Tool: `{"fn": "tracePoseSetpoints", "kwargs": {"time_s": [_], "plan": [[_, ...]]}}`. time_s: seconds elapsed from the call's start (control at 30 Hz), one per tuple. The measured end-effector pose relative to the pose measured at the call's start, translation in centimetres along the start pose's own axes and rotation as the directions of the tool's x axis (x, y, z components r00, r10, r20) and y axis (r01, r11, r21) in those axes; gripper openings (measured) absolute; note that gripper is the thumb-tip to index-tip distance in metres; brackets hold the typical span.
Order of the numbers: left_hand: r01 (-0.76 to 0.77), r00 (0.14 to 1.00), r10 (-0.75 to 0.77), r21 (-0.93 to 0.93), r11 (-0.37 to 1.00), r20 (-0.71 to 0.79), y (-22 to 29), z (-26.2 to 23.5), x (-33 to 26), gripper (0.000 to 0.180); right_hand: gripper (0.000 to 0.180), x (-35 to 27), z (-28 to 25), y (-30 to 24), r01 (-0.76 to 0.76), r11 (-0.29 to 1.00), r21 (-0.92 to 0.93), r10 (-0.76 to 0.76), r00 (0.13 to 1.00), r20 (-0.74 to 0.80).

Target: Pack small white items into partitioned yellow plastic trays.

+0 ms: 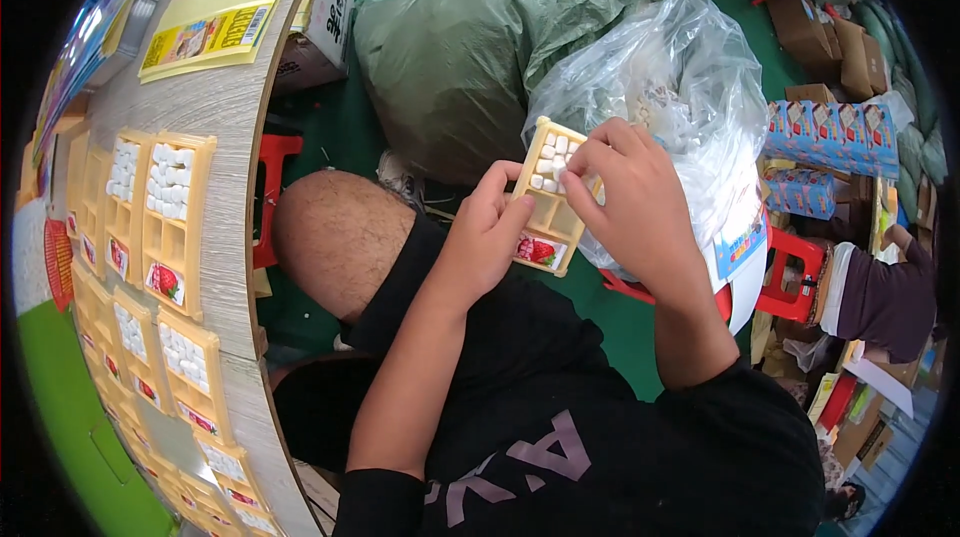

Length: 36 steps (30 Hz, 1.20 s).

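My left hand (487, 229) grips a small cream plastic tray (548, 209) by its left edge and holds it up over my lap. White cube-like pieces (549, 167) fill the tray's far compartment. Its middle compartments show bare plastic, and a strawberry picture label (538, 251) lies at the near end. My right hand (632, 202) is over the tray's upper right side, its thumb and index finger bent together at the white pieces. Whether a piece sits between those fingertips is hidden.
On the grey table (225, 102) at left stand several similar trays (180, 222) with white pieces and strawberry labels, beside yellow printed sheets (215, 27). Ahead are a green sack (450, 57) and a clear plastic bag (700, 67). Another person (880, 292) is at far right near red stools (795, 277).
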State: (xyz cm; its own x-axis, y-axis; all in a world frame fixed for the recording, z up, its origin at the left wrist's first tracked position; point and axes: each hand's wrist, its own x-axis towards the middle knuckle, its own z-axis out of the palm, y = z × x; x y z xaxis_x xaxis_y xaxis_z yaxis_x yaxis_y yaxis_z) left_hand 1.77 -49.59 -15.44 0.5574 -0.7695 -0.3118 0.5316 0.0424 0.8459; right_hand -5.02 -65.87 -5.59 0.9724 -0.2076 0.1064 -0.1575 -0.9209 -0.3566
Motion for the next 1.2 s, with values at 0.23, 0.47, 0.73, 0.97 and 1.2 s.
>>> {"fn": "tracePoseSetpoints", "kwargs": {"time_s": [0.23, 0.47, 0.73, 0.97, 1.2], "plan": [[-0.076, 0.996, 0.078, 0.03, 0.997, -0.051, 0.1, 0.4, 0.1, 0.015, 0.014, 0.4, 0.1, -0.6, 0.022, 1.0, -0.002, -0.022, 1.0, 0.015], [0.017, 0.998, -0.011, 0.086, 0.996, -0.067, 0.6, 0.2, 0.0, 0.022, 0.013, 0.2, 0.6, -0.3, 0.079, 0.995, 0.053, -0.08, 0.997, 0.021], [0.067, 0.995, -0.058, 0.109, 0.992, -0.083, 0.2, 0.2, 0.1, 0.026, 0.012, 0.2, 1.3, 0.1, 0.102, 0.993, 0.054, -0.105, 0.993, 0.059], [0.068, 0.992, -0.045, 0.202, 0.977, -0.115, -0.1, -0.8, 0.4, 0.023, 0.013, 1.1, 2.4, -0.3, 0.075, 0.997, 0.025, -0.076, 0.996, 0.037], [0.04, 0.986, -0.028, 0.068, 0.997, -0.165, 0.6, -0.2, 0.6, 0.026, 0.01, 2.0, 2.4, 0.2, 0.108, 0.985, 0.138, -0.115, 0.992, 0.045]]}}
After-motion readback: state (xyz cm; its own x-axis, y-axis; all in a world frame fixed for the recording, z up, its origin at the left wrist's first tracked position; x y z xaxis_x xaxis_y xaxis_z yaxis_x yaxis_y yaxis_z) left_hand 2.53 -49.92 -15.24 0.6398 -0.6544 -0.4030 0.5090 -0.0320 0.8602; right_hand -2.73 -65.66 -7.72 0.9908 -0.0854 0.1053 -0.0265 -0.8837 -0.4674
